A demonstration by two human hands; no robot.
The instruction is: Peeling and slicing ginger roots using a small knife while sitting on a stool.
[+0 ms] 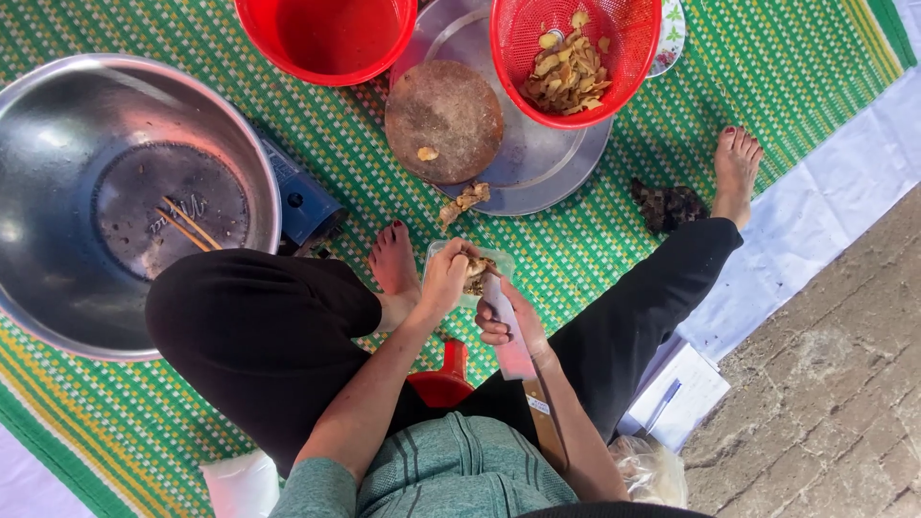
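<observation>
Between your knees, over the green woven mat (317, 153), your left hand (443, 281) closes its fingers on a brown root piece (477, 273) held above a small clear tub (499, 261) so scrapings likely drop in, while your right hand (507, 324) grips a pale-handled knife (508, 336) close against it. Within reach sit one wooden cutting round (443, 120) on one metal tray (547, 163) — likely to catch scraps. You have two red containers — a bucket (326, 34) and a mesh basket (566, 58) of cut pieces — and one big steel basin (125, 192) holding two chopsticks (187, 225).
</observation>
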